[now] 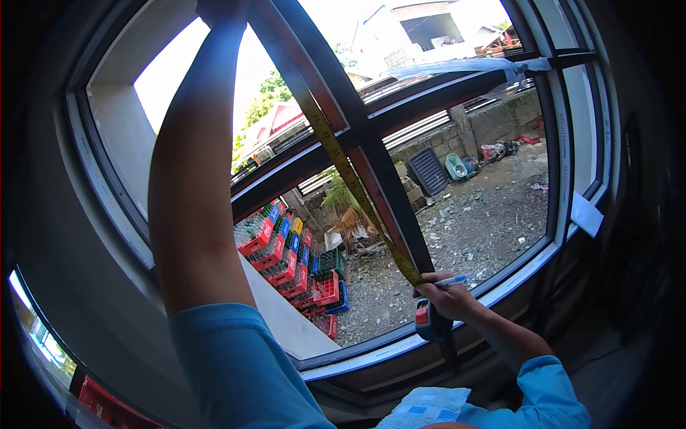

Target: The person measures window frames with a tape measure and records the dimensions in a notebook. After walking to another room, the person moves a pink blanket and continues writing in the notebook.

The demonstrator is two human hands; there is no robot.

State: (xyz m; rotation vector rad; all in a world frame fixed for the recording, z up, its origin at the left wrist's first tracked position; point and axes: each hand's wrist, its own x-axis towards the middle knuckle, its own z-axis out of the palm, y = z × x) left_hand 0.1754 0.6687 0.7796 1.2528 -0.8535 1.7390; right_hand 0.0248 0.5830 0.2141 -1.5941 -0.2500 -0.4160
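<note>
A yellow tape measure blade [336, 151] runs down along the dark upright bar [371, 132] of a window frame. My right hand [444, 296] is closed low on this bar, at the blade's lower end. A pale blue and white pen [454, 280] sticks out from its fingers. The dark tape measure case [431, 322], with a red patch, hangs just under that hand. My left arm stretches up to the top of the window. Only a dark part of my left hand [223, 10] shows at the top edge, its fingers hidden.
White plastic wrap [457, 68] lies along the right crossbar. A white paper [586, 214] sits at the right of the frame. Outside are stacked red bottle crates [282, 261], a green plastic tub [455, 167], a block wall [500, 114] and gravel ground [479, 222].
</note>
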